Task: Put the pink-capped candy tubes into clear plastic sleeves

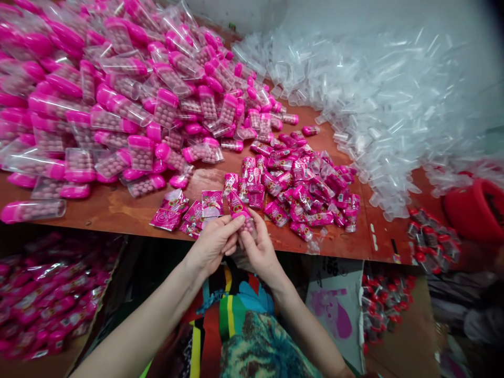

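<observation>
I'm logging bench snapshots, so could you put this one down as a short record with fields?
Left hand: pinching the held container; the hand is at the table's near edge
Right hand: also on that container; the hand is beside the left
Held container: pink balls visible, partly covered by a pink printed wrapper
Just beyond hands: flat wrappers, wrapped packs
Table: brown surface
Far left: heaped pink-capped containers
Far right: heaped clear containers
Right end: red bucket, red-capped containers

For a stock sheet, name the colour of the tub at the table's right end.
The tub is red, best seen in the head view.
</observation>
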Tool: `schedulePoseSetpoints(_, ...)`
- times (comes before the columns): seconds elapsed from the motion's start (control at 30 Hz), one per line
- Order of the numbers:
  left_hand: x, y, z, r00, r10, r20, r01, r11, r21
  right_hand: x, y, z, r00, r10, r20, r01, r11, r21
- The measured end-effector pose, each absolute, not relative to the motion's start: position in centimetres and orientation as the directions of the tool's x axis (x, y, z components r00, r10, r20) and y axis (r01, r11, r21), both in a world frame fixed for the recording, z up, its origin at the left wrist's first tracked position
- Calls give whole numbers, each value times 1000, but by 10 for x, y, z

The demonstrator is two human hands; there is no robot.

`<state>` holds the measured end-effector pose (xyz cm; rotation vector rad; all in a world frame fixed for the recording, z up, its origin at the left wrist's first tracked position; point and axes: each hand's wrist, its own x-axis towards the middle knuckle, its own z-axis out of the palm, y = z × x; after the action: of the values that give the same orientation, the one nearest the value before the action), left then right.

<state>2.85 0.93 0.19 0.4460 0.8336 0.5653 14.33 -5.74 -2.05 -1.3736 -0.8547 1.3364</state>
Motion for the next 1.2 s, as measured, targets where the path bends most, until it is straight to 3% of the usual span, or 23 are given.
schedulePoseSetpoints(0.07,32,10,2,519,634,-573,-319,766,558,142,-59,-22,202,959,-200,92,-222,-971)
schedulePoseSetpoints(0.13,38,10,1,469,663,-584,-358,747,561,141,-59,-22,201,962,-185,197,-225,-954)
schedulePoseSetpoints(0.2,42,9,2,418,681,-601,-374,732,569,141,-59,-23,198,958,-208,135,-237,-962)
schedulePoseSetpoints(0.3,44,6,3,413,673,-613,-349,739,576,144,-58,-23,153,945,-290,-143,-269,-952)
schedulePoseSetpoints(0.4,39,2,3,475,664,-577,-298,739,605,148,-58,-19,38,931,-364,-386,-322,-864)
schedulePoseSetpoints(0.5,33,-1,2,548,647,-530,-265,736,623,152,-58,-15,-19,928,-373,-500,-332,-800)
schedulePoseSetpoints(0.6,30,-1,3,587,626,-514,-245,742,625,153,-58,-12,-39,933,-358,-508,-327,-797)
schedulePoseSetpoints(0.8,35,-1,5,475,680,-559,-274,718,640,151,-63,-17,-53,947,-315,-377,-311,-872)
schedulePoseSetpoints(1.0,35,-4,2,426,674,-604,-263,731,630,154,-60,-15,59,982,-182,-18,-181,-983)
schedulePoseSetpoints(1.2,31,-2,4,543,631,-555,-300,762,574,156,-54,-11,-54,942,-331,-341,-329,-881)
